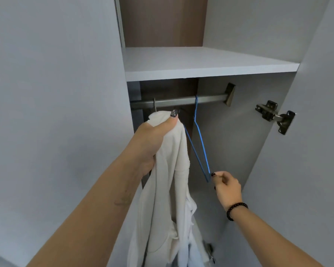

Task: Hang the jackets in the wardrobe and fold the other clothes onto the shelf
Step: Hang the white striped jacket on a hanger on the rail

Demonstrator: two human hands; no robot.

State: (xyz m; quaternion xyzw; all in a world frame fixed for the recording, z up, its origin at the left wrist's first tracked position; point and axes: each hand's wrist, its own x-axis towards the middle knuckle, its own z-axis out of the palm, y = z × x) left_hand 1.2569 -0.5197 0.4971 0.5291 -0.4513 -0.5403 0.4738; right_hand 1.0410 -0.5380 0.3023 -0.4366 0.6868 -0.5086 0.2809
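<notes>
My left hand (152,137) grips the top of a cream-white jacket (168,189) just below the wardrobe rail (177,102). The jacket hangs down in folds to the bottom of the frame. A metal hook (154,106) rises from the jacket's top to the rail. A blue wire hanger (200,139) hangs hooked on the rail to the right of the jacket. My right hand (227,186) pinches the hanger's lower corner. A white shelf (201,62) spans the wardrobe above the rail.
The wardrobe's left door (56,112) and right door (316,151) stand open on either side. A metal hinge (274,115) sits on the right panel. Another hinge (210,251) shows low down behind the jacket. The wardrobe's back panel is brown.
</notes>
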